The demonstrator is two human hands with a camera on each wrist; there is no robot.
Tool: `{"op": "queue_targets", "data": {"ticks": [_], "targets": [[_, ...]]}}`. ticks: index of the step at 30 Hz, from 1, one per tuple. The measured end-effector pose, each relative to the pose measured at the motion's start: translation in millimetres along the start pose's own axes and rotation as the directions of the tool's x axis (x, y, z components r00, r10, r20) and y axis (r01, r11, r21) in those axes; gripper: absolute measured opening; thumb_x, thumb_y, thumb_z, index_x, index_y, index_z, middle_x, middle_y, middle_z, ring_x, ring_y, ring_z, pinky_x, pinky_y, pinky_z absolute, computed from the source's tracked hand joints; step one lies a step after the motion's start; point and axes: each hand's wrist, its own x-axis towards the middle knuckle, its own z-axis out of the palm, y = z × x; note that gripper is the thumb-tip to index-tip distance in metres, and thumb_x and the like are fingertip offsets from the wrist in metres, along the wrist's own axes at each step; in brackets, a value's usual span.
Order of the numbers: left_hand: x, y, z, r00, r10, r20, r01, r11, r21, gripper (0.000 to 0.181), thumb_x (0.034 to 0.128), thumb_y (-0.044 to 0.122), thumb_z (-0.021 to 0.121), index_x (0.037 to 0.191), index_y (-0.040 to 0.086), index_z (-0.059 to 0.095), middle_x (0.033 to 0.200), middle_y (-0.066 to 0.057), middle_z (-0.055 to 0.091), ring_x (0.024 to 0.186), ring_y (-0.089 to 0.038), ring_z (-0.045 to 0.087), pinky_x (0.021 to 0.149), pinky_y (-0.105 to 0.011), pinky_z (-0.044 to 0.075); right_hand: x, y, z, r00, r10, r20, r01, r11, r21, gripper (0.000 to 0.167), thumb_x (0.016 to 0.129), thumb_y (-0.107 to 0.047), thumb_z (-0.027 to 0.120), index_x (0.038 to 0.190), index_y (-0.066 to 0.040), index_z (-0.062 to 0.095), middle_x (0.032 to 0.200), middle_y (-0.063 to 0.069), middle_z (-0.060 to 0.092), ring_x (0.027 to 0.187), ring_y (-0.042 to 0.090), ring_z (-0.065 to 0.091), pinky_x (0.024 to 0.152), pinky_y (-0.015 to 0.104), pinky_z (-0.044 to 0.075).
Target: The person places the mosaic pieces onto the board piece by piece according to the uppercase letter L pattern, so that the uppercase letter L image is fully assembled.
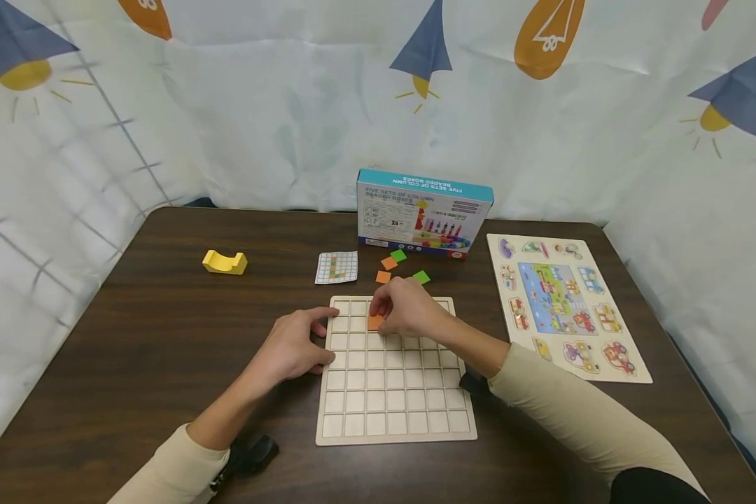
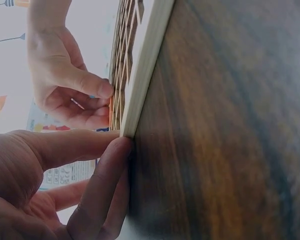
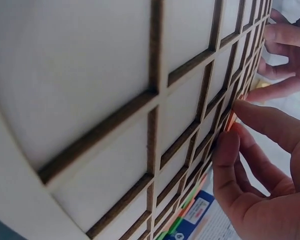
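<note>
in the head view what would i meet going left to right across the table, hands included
Yellow curved piece → left hand → right hand → picture puzzle board

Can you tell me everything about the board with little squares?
The board is pale, flat and looks wooden, with rounded corners and raised strips, brown on their sides, dividing it into rows of whitish square pockets. It lies flat on the brown table. The left hand touches its left edge, while the right hand pinches an orange tile at a square near the far edge.
</note>
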Motion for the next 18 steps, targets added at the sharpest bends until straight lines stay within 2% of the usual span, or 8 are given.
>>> {"op": "queue_targets", "data": {"ticks": [7,13,18], "targets": [[0.3,0.5,1.1,1.000,-0.003,-0.006,0.003,1.000,0.018,0.071,0.0783,-0.001,0.081,0.144,0.013,0.061,0.110,-0.014,0.062,0.054,-0.012,0.067,0.053,-0.028,0.058,-1.8,1.4,-2.7,1.000,-0.018,0.004,0.018,1.000,0.012,0.020,0.076,-0.006,0.090,0.092,-0.010,0.079,0.083,0.000,0.073,0.078,0.011,0.063,0.071,0.023,0.055],[-0.8,1.2,1.5,1.000,-0.002,-0.018,0.002,1.000,0.024,0.071,0.0772,-0.002,0.080,0.144,0.013,0.061,0.110,-0.014,0.063,0.053,-0.012,0.067,0.052,-0.029,0.057,-2.3,4.4,-9.7,1.000,0.017,-0.003,-0.017,0.999,0.047,0.021,0.077,-0.008,0.090,0.095,-0.009,0.080,0.088,0.002,0.074,0.080,0.012,0.064,0.073,0.024,0.056],[-2.6,3.0,1.5,1.000,0.000,-0.022,0.000,1.000,0.006,0.071,0.0775,-0.003,0.081,0.144,0.013,0.062,0.109,-0.014,0.065,0.053,-0.013,0.068,0.053,-0.029,0.058,-2.1,9.5,-18.8,0.999,0.033,-0.038,-0.031,0.998,0.046,0.021,0.077,-0.003,0.087,0.096,-0.008,0.080,0.089,0.003,0.075,0.081,0.014,0.065,0.073,0.026,0.057]]}}
